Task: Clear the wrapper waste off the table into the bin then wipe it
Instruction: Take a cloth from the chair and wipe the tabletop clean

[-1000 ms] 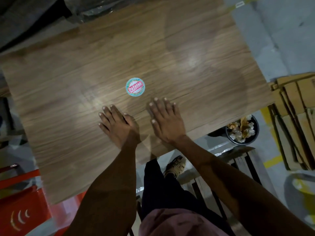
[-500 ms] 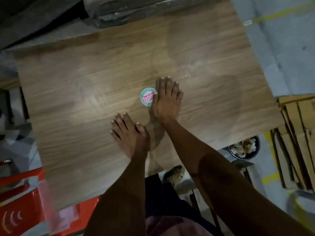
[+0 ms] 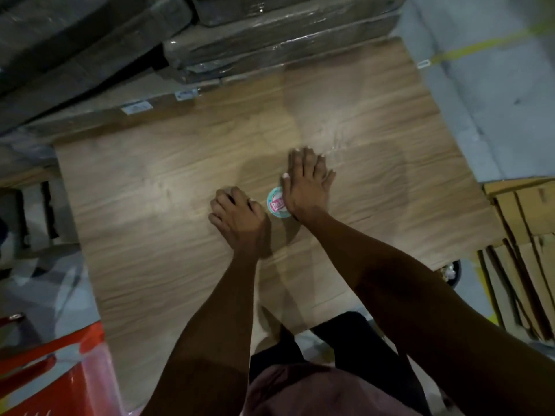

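Both hands are resting on the wood-grain counter [image 3: 156, 187]. Right hand [image 3: 306, 187] is lying flat, fingers spread, holding nothing, its edge covering the round sticker [image 3: 275, 202]. Left hand [image 3: 237, 217] is loosely curled, empty. Bin [image 3: 452, 273] is peeking out past the counter's right edge.

**Dim scene, soft frame, motion blur**

Low light overall. A pale sheen lies on the wooden table [image 3: 168, 211] left of centre, another fainter patch near the far right. Forearms read almost black; soft shadows sit beneath them on the wood. Right hand [image 3: 306, 184] fingertips smeared by motion blur. Wide-angle bending at edges; plastic-wrapped bundles [image 3: 240, 46] at top show small glints. Grain throughout.
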`<state>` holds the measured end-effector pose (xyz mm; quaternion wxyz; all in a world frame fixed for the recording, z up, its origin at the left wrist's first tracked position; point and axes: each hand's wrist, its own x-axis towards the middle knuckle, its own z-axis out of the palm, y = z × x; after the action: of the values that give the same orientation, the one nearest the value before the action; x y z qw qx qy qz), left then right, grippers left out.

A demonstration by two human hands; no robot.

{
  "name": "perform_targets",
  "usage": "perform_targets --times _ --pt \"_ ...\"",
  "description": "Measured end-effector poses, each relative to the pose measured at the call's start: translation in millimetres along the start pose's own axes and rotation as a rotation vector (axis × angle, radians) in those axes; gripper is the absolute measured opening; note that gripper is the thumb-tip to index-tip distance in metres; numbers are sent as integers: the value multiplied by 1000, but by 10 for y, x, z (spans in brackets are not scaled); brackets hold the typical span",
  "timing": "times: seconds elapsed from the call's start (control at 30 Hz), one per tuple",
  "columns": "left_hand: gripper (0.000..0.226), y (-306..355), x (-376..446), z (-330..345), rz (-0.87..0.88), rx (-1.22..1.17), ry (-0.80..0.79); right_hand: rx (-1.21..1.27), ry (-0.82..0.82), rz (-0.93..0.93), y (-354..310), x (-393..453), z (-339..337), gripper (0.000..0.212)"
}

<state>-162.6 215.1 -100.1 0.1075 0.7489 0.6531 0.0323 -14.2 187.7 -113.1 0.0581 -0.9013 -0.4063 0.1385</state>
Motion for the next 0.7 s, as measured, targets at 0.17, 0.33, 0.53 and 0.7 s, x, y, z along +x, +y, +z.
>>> perform_targets --times 0.17,0.33,0.53,0.7 --pt "46 366 138 164 -190 -62 50 -120 -72 -538 -27 284 -35 65" --pt "44 829 455 265 -194 -129 123 0 15 -266 -34 988 -171 63" --pt "31 1297 993 423 -277 -187 180 33 -72 -408 -263 1563 -261 62" --pt "38 1393 986 388 -315 -97 158 52 -53 -396 -187 2039 -374 59"
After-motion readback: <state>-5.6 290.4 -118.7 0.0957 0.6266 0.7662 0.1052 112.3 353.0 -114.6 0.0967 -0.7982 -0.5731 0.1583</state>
